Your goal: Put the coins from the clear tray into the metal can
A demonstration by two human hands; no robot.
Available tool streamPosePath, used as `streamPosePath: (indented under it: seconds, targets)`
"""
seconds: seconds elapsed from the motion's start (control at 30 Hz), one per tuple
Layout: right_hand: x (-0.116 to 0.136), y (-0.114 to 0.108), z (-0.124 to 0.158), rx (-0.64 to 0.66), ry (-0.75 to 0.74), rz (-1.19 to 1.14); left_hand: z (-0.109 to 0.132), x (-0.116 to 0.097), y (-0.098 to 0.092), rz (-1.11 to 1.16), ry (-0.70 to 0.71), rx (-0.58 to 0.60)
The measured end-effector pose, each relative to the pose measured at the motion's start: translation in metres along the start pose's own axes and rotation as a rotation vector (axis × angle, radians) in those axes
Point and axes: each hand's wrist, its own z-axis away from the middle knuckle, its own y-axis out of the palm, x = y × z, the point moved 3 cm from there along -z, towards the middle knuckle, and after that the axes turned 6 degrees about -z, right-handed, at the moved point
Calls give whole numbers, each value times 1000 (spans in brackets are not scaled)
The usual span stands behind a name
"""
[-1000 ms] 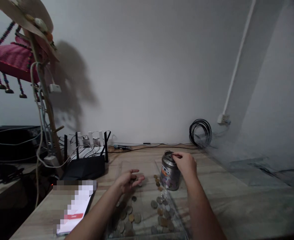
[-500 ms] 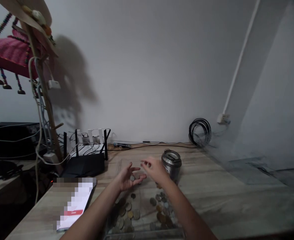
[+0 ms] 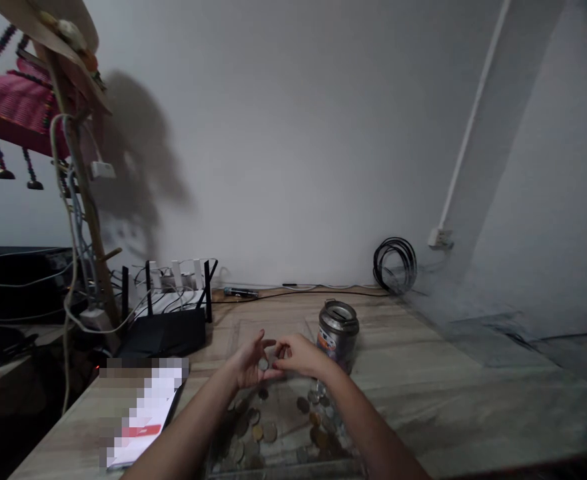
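Observation:
Palm up, my left hand (image 3: 253, 363) has its fingers curled around a coin (image 3: 264, 365) lying in the palm. My right hand (image 3: 297, 355) reaches over it, thumb and fingertips pinched at the left hand's fingers; whatever is between them is too small to make out. Below both hands a clear tray (image 3: 283, 468) bears many loose coins (image 3: 270, 432), silver and gold-coloured, in a left and a right group. A grey metal can (image 3: 339, 333) with a slotted lid stands upright just right of my right hand.
A black router (image 3: 166, 332) with antennas stands at the back left, a phone (image 3: 148, 417) in front of it. Coiled black cable (image 3: 394, 265) leans on the wall at the back right. Beaded pink bag (image 3: 16, 110) hangs at the upper left.
My right hand has moved left and down, from beside the can to my left hand's fingers. More of the can's front now shows. The whole view has shifted slightly.

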Motion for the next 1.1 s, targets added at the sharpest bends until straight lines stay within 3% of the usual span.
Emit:
streamPosePath:
  seconds: [0.1,0.2,0.23,0.3,0.37,0.47,0.57,0.67,0.73,0.77,0.87,0.93,1.0,1.1]
  targets:
    - [6,-6,-1,-78,-17,12,0,-1,-1,17,-1,-5]
    - [17,-45,13,-525,-63,161,3,-4,-1,68,0,-43]
    - [18,-63,22,-724,-53,231,4,-4,-1,84,3,-68]
    - [13,-95,40,-985,22,351,5,-6,-1,106,16,-113]
    - [-4,-119,52,-1029,213,382,5,-7,-2,123,31,-132]
    - [-28,-134,57,-918,366,328,3,-6,-4,146,43,-148]
    - [-28,-133,55,-939,291,374,1,-7,-7,172,63,-135]
    - [-3,-118,51,-1102,31,429,1,-11,-8,197,134,-114]
    - [15,-96,43,-1048,-138,354,2,-14,-8,212,202,-113]
    - [23,-82,37,-937,-191,294,3,-16,-7,219,234,-111]
    - [37,-31,16,-422,-282,185,7,-19,-2,204,289,-59]
    - [39,-7,10,-170,-327,169,9,-19,3,166,306,11]
    - [36,3,7,-95,-318,164,12,-19,8,135,313,79]
    - [30,1,7,-149,-243,190,15,-18,16,109,300,144]
